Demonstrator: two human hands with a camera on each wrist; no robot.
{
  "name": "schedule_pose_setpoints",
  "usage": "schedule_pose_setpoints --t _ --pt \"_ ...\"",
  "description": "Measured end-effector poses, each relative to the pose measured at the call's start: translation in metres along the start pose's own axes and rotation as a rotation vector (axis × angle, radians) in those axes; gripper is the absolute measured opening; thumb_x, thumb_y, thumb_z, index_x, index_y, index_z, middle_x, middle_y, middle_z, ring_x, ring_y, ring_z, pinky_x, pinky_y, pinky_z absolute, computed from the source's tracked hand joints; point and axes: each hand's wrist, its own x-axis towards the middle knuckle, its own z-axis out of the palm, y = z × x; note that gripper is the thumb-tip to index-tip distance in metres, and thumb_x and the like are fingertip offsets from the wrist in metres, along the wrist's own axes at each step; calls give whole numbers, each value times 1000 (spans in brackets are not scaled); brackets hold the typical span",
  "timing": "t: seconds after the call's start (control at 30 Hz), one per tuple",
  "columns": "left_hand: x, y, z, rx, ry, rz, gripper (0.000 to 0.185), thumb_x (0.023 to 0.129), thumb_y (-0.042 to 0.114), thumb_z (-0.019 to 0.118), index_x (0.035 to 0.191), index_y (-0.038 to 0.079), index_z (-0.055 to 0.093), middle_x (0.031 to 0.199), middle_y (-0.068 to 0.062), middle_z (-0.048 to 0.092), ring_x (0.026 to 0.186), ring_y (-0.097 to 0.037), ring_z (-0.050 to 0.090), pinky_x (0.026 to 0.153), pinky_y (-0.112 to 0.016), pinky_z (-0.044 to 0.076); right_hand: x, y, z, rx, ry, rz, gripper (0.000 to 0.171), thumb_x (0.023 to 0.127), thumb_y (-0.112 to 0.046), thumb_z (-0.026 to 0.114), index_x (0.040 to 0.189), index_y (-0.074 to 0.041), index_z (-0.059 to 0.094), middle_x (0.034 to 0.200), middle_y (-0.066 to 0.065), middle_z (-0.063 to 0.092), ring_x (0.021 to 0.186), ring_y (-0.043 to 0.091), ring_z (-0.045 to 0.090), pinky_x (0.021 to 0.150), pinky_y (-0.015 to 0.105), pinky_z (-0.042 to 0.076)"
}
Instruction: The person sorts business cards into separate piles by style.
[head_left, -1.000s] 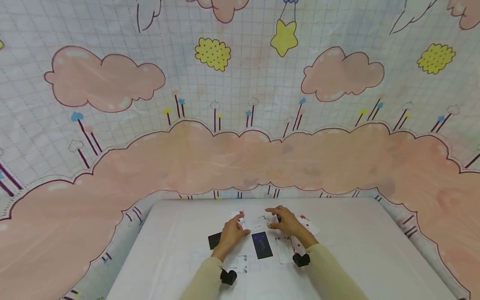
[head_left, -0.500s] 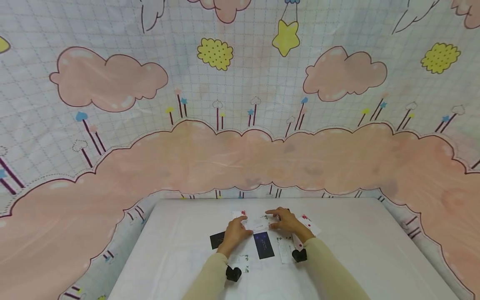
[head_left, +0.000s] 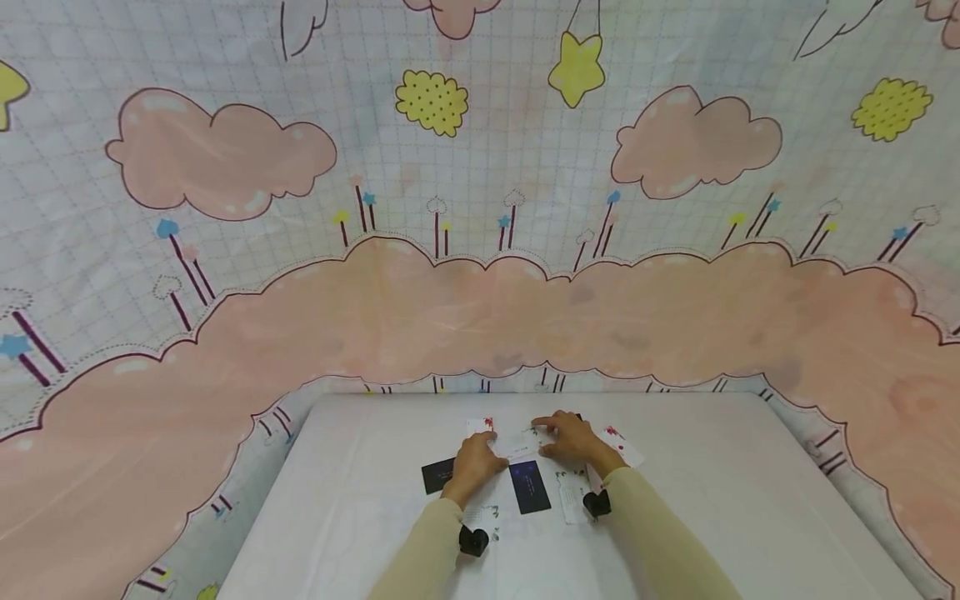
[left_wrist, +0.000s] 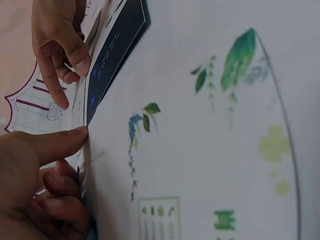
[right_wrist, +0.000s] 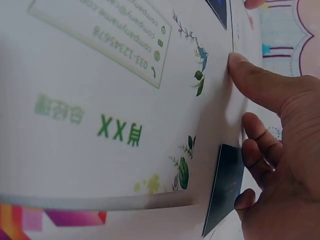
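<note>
Several business cards lie on the white table. My left hand (head_left: 476, 465) is at the left of a white card (head_left: 522, 443), its thumb near the card's lower corner. At the card's right side is my right hand (head_left: 572, 438), thumb and index finger apart. In the left wrist view, the left thumb (left_wrist: 60, 145) is extended while the other fingers bend. The right thumb (right_wrist: 260, 85) points at the surface in the right wrist view. A dark blue card (head_left: 530, 487) lies below the white card. Whether either hand grips a card is hard to make out.
A black card (head_left: 437, 477) is partly behind the left hand. White cards with green leaves (head_left: 483, 518) lie near both wrists. Red-patterned cards (head_left: 480, 426) sit at the back left and right. A cloud-printed cloth (head_left: 480, 321) hangs behind the table (head_left: 360, 500).
My left hand has shifted slightly right, closer to the white card. My right hand has hardly moved. The head view has shifted a little.
</note>
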Motion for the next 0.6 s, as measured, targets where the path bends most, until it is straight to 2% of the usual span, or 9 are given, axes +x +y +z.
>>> schedule_pose_setpoints --t 0.23,0.37,0.47,0.6 --pt "-3 1 2 -5 -23 -58 53 72 18 85 121 5 67 122 -19 67 99 -31 62 91 -52 49 0 1 0 7 -61 -8 48 84 -27 76 130 -28 63 109 2 61 104 25 54 99 54 39" --pt "-3 2 3 -3 -21 -56 51 73 19 85 118 6 67 123 -19 66 104 -33 63 92 -53 48 0 3 0 2 -60 -14 44 84 -26 76 126 -28 65 108 2 60 104 25 54 99 56 39" --pt "-3 3 3 10 -14 -42 49 73 19 85 116 6 67 122 -18 67 100 -33 63 90 -53 49 1 4 -1 4 -59 -14 41 84 -25 76 123 -29 65 108 2 59 105 25 53 99 55 39" --pt "-2 5 -1 10 -11 -41 46 72 18 85 113 7 66 115 -17 69 88 -28 60 82 -48 49 5 1 -5 17 -83 -18 41 84 -24 76 123 -28 64 109 4 59 105 25 54 99 56 40"
